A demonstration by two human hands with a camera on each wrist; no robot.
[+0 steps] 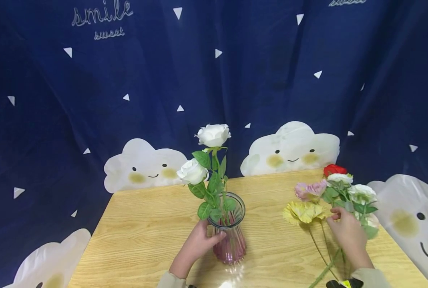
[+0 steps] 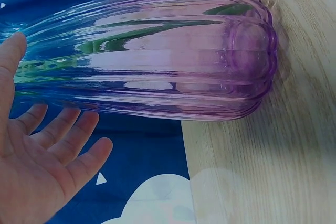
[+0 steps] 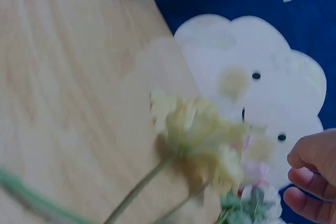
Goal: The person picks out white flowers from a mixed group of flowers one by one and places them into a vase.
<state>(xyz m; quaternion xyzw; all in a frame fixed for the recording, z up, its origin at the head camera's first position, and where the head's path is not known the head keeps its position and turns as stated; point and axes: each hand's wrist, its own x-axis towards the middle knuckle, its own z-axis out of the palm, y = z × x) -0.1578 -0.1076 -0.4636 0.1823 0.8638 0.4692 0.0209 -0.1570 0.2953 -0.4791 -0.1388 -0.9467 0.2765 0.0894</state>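
Observation:
A ribbed glass vase (image 1: 230,245), pink toward its base, stands upright on the table with two white roses (image 1: 214,136) in it. My left hand (image 1: 198,244) holds the vase by its upper side, thumb across the front. In the left wrist view its fingertips meet the glass (image 2: 157,61), while the little finger is off it. My right hand (image 1: 348,232) hovers by the loose flowers, fingers loosely bent. The right wrist view shows nothing between those fingers (image 3: 310,184). Nearest to it are a yellow flower (image 1: 303,213) and a white flower (image 1: 362,194).
A pink flower (image 1: 310,190) and a red one (image 1: 334,170) lie farther back on the right of the wooden table (image 1: 141,236). Several stems run toward the front edge. Behind the table hangs a dark blue curtain (image 1: 156,76) with white clouds.

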